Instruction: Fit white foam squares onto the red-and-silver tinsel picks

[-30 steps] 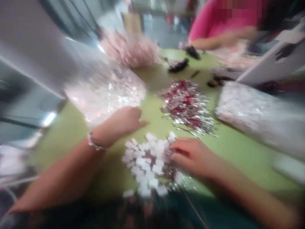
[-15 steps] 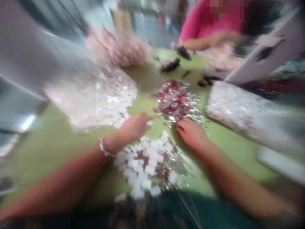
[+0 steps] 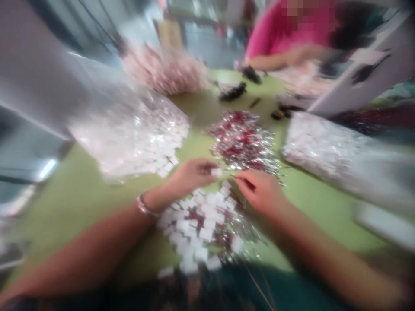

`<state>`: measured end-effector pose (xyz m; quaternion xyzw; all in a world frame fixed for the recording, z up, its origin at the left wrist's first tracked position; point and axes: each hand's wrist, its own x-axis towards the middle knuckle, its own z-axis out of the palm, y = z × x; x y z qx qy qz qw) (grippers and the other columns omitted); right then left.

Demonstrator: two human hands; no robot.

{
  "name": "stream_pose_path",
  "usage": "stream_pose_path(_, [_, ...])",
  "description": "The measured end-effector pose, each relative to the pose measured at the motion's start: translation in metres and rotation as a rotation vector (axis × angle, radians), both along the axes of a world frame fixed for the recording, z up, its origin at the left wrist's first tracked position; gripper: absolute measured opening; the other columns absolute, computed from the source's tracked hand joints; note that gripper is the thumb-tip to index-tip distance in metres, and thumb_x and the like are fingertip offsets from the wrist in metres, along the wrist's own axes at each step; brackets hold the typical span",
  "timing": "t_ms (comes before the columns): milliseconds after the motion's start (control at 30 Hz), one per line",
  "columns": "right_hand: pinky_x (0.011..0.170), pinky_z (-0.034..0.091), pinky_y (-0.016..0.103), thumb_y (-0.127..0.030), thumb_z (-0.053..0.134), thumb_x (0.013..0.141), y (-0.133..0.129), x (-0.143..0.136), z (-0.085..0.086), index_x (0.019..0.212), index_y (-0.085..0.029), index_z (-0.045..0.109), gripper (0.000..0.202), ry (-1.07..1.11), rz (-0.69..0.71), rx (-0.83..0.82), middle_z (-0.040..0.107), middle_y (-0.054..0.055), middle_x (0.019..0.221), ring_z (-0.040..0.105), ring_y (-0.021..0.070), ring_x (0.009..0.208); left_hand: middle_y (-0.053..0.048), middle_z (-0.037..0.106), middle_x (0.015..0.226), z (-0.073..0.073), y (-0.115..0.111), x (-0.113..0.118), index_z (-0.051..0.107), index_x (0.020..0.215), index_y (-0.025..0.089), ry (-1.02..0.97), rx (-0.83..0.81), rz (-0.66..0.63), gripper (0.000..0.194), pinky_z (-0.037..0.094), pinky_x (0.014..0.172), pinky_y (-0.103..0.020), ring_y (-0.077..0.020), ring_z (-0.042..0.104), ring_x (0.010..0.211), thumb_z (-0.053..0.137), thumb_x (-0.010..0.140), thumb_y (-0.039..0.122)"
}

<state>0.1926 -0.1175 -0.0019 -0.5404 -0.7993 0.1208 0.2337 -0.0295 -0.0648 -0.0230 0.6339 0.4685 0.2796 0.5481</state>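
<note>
The left hand [image 3: 191, 175] pinches a small white piece [image 3: 216, 172] in narrowed fingers as the right hand [image 3: 262, 190] grips a thin piece [image 3: 232, 175] just beside it, over the green bench [image 3: 311, 194], between a far red-and-silver pile [image 3: 243, 138] and a near heap of white pieces [image 3: 207, 234]. The work appears to be close two-handed positioning; bringing the ends together would call for careful alignment. Blur obscures the thin piece's shape and any contact.

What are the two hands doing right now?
Left hand: closed on a small white tag.
Right hand: fingertips pinched together, seemingly on something thin, too blurred to name.
</note>
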Motion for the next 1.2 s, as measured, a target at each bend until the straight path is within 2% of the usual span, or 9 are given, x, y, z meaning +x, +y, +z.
stream_pose_path(167, [0.065, 0.044, 0.028, -0.030, 0.050, 0.094, -0.001, 0.004, 0.000, 0.089, -0.023, 0.072, 0.023, 0.013, -0.029, 0.007, 0.074, 0.002, 0.082, 0.064, 0.0157, 0.071, -0.005, 0.072, 0.083, 0.002, 0.000, -0.003, 0.073, 0.107, 0.021, -0.033, -0.055, -0.006, 0.038, 0.051, 0.061, -0.027, -0.0137, 0.063, 0.069, 0.076, 0.073, 0.036])
stream_pose_path(333, [0.068, 0.047, 0.028, -0.026, 0.050, 0.092, -0.002, 0.003, -0.001, 0.092, -0.023, 0.073, 0.023, 0.082, 0.045, 0.032, 0.075, 0.003, 0.087, 0.067, 0.0158, 0.075, -0.003, 0.071, 0.075, 0.003, 0.000, -0.005, 0.071, 0.117, 0.022, -0.086, -0.106, 0.012, 0.045, 0.046, 0.054, -0.025, -0.0126, 0.060, 0.062, 0.075, 0.074, 0.036])
stream_pose_path(500, [0.071, 0.046, 0.031, -0.024, 0.055, 0.088, 0.000, 0.001, -0.005, 0.083, -0.022, 0.072, 0.017, 0.143, 0.010, 0.081, 0.073, 0.002, 0.079, 0.063, 0.0173, 0.074, -0.005, 0.072, 0.084, 0.002, 0.001, -0.003, 0.074, 0.102, 0.019, -0.207, -0.161, 0.085, 0.038, 0.048, 0.059, -0.025, -0.0126, 0.063, 0.066, 0.081, 0.068, 0.034])
stream_pose_path(567, [0.068, 0.044, 0.030, -0.024, 0.056, 0.088, 0.000, -0.001, -0.001, 0.079, -0.022, 0.070, 0.017, 0.178, -0.027, 0.020, 0.071, 0.001, 0.074, 0.061, 0.0165, 0.070, -0.005, 0.072, 0.084, 0.003, 0.001, -0.002, 0.074, 0.097, 0.018, -0.229, -0.183, 0.117, 0.035, 0.049, 0.059, -0.025, -0.0128, 0.064, 0.068, 0.082, 0.067, 0.034])
stream_pose_path(700, [0.058, 0.040, 0.026, -0.023, 0.052, 0.089, -0.005, -0.008, 0.012, 0.065, -0.021, 0.062, 0.026, 0.284, -0.035, -0.274, 0.063, -0.001, 0.062, 0.054, 0.0123, 0.058, -0.005, 0.070, 0.076, 0.003, 0.001, -0.001, 0.071, 0.092, 0.016, -0.225, -0.217, 0.174, 0.029, 0.045, 0.053, -0.022, -0.0109, 0.062, 0.062, 0.079, 0.073, 0.036])
stream_pose_path(867, [0.054, 0.037, 0.025, -0.023, 0.050, 0.088, -0.009, -0.017, 0.022, 0.053, -0.020, 0.049, 0.034, 0.391, -0.029, -0.619, 0.054, -0.003, 0.052, 0.049, 0.0103, 0.051, -0.003, 0.068, 0.071, 0.004, -0.002, 0.002, 0.069, 0.108, 0.017, -0.263, -0.255, 0.145, 0.035, 0.044, 0.050, -0.021, -0.0107, 0.061, 0.059, 0.075, 0.078, 0.034])
stream_pose_path(967, [0.054, 0.038, 0.024, -0.024, 0.049, 0.088, -0.008, -0.019, 0.022, 0.054, -0.020, 0.049, 0.034, 0.425, -0.028, -0.684, 0.053, -0.003, 0.053, 0.048, 0.0103, 0.052, -0.003, 0.068, 0.071, 0.004, -0.005, 0.003, 0.069, 0.117, 0.019, -0.296, -0.262, 0.094, 0.040, 0.046, 0.053, -0.023, -0.0104, 0.060, 0.058, 0.073, 0.080, 0.033])
stream_pose_path(1067, [0.054, 0.038, 0.025, -0.025, 0.049, 0.088, -0.007, -0.019, 0.020, 0.055, -0.020, 0.049, 0.034, 0.446, -0.028, -0.683, 0.054, -0.002, 0.054, 0.048, 0.0107, 0.052, -0.004, 0.068, 0.070, 0.004, -0.006, 0.002, 0.073, 0.111, 0.017, -0.290, -0.283, 0.067, 0.035, 0.047, 0.054, -0.024, -0.0109, 0.060, 0.058, 0.073, 0.080, 0.034])
stream_pose_path(1200, [0.053, 0.036, 0.024, -0.026, 0.050, 0.088, -0.008, -0.018, 0.020, 0.056, -0.020, 0.047, 0.032, 0.440, -0.027, -0.639, 0.051, -0.003, 0.055, 0.047, 0.0108, 0.053, -0.005, 0.070, 0.072, 0.002, -0.005, 0.002, 0.073, 0.106, 0.016, -0.309, -0.293, 0.091, 0.034, 0.049, 0.056, -0.024, -0.0117, 0.063, 0.062, 0.075, 0.078, 0.035])
